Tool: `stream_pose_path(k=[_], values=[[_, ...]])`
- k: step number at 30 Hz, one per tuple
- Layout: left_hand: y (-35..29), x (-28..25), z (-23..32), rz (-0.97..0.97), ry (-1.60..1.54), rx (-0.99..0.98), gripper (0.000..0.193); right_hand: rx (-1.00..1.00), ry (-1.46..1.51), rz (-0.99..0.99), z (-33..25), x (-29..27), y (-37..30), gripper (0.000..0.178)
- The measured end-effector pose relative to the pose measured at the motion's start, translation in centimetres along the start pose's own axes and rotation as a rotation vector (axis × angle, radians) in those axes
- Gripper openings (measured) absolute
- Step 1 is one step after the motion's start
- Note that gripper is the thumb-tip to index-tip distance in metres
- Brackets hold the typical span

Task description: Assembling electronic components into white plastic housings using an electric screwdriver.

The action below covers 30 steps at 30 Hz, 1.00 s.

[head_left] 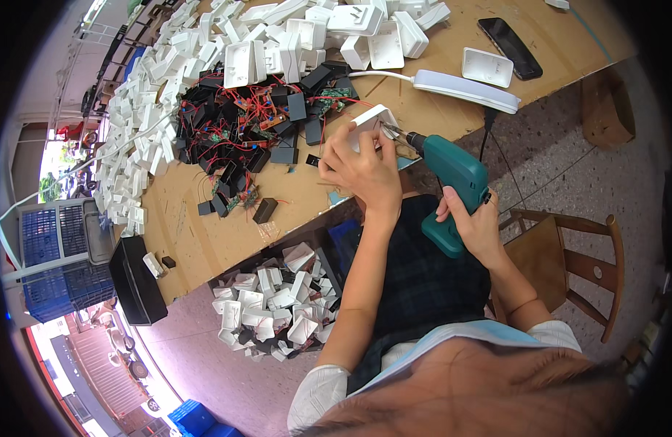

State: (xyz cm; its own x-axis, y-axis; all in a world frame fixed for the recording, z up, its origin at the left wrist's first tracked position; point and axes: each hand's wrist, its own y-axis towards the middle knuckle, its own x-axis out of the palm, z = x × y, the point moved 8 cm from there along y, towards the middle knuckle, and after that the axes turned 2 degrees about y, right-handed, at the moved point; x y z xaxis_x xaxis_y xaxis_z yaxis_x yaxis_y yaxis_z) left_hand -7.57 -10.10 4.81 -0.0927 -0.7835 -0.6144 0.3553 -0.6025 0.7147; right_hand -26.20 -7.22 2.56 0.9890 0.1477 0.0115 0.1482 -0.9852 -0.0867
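At the table's near edge, my left hand (365, 167) is closed on a white plastic casing (377, 115), an open shell whose inside I see only in part. My right hand (473, 222) wraps round the grip of a teal power screwdriver (456, 166). Its black nose and bit point left into the casing, beside my left fingers; the bit's exact contact is hidden. Just left of my hands lies a pile of black blocks with red wires and green circuit boards (267, 120). Behind it are heaped many white plastic casings (292, 44).
A white power strip (463, 91) with a black plug, one white shell (487, 67) and a black phone (511, 47) lie at the table's right. Below the table stands a bin of white shells (278, 306). A wooden chair (569, 262) stands right; a black box (136, 280) sits at the left corner.
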Motion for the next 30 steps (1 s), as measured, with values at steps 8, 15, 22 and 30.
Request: stream_pose_path(k=[8,15,22,30], values=[[0.0,0.0,0.0,-0.019,0.005,-0.008,0.014,-0.012,0.025,0.034,0.4,0.2,-0.3,0.019],[0.0,0.0,0.1,-0.035,-0.006,-0.007,0.014,-0.035,0.021,0.049,0.7,0.4,-0.4,0.02],[0.2,0.0,0.0,-0.04,-0.004,-0.001,0.014,-0.016,0.033,0.028,1.2,0.7,-0.6,0.021],[0.3,-0.3,0.2,-0.023,-0.009,-0.002,0.013,-0.077,0.074,0.042,1.1,1.2,-1.0,0.024]])
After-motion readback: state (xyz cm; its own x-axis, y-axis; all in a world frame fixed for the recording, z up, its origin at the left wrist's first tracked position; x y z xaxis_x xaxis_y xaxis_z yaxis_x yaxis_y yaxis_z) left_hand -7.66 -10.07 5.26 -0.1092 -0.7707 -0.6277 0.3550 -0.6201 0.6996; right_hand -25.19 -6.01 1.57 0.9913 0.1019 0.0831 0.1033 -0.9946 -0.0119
